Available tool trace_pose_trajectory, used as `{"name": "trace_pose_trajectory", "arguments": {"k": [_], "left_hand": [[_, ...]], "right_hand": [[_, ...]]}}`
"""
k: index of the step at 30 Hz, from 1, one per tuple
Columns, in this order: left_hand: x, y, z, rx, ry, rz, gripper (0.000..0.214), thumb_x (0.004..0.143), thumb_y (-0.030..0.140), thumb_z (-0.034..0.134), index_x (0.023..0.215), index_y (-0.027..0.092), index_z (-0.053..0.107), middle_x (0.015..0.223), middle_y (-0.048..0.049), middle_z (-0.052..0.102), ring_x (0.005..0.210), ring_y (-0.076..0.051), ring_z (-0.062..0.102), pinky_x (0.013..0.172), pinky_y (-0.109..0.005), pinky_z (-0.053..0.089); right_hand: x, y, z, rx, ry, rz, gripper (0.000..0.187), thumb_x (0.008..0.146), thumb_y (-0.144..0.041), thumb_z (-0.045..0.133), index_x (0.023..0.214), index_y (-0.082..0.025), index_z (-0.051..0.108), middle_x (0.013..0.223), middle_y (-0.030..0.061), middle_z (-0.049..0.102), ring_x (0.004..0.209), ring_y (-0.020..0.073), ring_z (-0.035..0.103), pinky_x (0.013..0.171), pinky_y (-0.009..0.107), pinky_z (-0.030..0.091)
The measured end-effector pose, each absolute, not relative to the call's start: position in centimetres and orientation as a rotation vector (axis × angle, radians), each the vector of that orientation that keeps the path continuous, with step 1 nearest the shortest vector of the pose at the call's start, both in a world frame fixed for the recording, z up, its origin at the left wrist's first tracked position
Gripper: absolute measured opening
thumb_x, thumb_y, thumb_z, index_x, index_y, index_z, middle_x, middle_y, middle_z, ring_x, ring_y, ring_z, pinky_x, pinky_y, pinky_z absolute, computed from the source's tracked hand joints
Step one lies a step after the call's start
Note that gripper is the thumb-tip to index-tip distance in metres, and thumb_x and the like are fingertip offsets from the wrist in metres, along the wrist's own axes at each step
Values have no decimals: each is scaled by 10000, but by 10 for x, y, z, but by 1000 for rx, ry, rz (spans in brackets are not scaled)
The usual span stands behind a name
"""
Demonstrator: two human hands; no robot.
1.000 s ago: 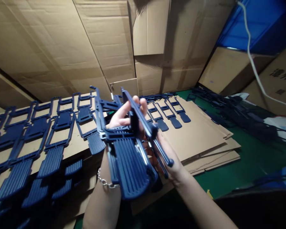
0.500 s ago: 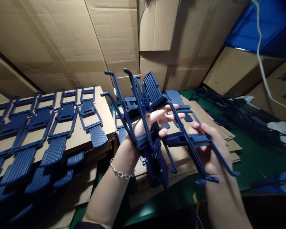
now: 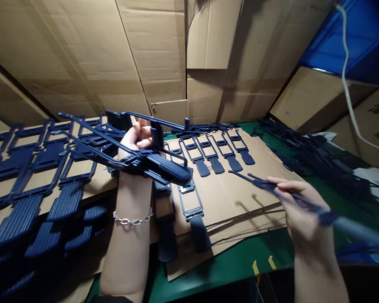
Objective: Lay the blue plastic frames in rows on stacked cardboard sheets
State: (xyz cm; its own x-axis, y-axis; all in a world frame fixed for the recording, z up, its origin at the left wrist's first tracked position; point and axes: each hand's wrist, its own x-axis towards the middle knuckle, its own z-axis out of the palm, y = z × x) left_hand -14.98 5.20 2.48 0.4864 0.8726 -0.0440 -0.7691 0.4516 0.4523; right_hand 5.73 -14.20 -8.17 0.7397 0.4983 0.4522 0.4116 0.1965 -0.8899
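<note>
My left hand, with a silver chain bracelet on the wrist, is closed around several dark blue plastic frames with long hooked arms and ribbed end plates. They hang over the left part of the cardboard, and some of the fingers are hidden behind them. To the right, my right hand grips a single dark blue plastic frame; its near end is smeared by motion. Between the hands, similar flat frames lie in a row on a cardboard sheet, and another frame lies nearer me.
On the left, stacked cardboard carries rows of the same frames, some overhanging its edge. Large cartons stand behind. A heap of dark parts lies on the green table at right. A white cable hangs by a blue bin.
My hands have moved apart. The left has swung left with its bundle; the right has drawn away rightward with one frame. The row on the middle cardboard has come into fuller view.
</note>
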Motion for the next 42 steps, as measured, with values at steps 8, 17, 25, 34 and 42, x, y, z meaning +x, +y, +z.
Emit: {"name": "trace_pose_trajectory", "arguments": {"k": [8, 17, 25, 34, 42], "left_hand": [[-164, 61, 24, 175, 158, 1059, 318, 965, 305, 256, 770, 238, 499, 434, 101, 425, 332, 0, 380, 492, -138, 424], [-153, 62, 19, 166, 198, 1086, 340, 961, 265, 273, 731, 181, 508, 439, 86, 372, 304, 7, 351, 393, -103, 363], [-156, 60, 19, 215, 128, 1068, 357, 951, 236, 272, 697, 138, 503, 421, 85, 368, 309, 0, 379, 403, -84, 375], [-149, 50, 27, 231, 180, 1069, 413, 970, 235, 211, 662, 147, 470, 381, 104, 309, 273, 8, 335, 464, -105, 420], [-144, 42, 21, 405, 241, 929, 325, 956, 193, 263, 785, 168, 538, 494, 54, 485, 364, -13, 437, 343, -120, 341]], "right_hand": [[39, -147, -143, -1683, -1307, 192, 260, 877, -249, 441, 1012, -203, 659, 1203, 58, 550, 1117, 201, 514, 971, 374, 437], [51, -128, -143, -1605, -1758, 180, 394, 922, -183, 324, 1258, -218, 529, 1366, 40, 378, 1240, 175, 381, 1033, 347, 368], [56, -72, -137, -1496, -1928, 315, 417, 880, -137, 349, 1261, -171, 518, 1365, 85, 379, 1254, 183, 361, 1040, 369, 346], [64, -59, -135, -1700, -2061, 419, 661, 703, 57, 294, 1258, -229, 512, 1369, 38, 369, 1265, 183, 345, 1078, 516, 193], [57, -52, -118, -1513, -1725, 321, 402, 784, -98, 388, 1076, -211, 639, 1245, 45, 518, 1181, 196, 452, 1056, 443, 305]]}}
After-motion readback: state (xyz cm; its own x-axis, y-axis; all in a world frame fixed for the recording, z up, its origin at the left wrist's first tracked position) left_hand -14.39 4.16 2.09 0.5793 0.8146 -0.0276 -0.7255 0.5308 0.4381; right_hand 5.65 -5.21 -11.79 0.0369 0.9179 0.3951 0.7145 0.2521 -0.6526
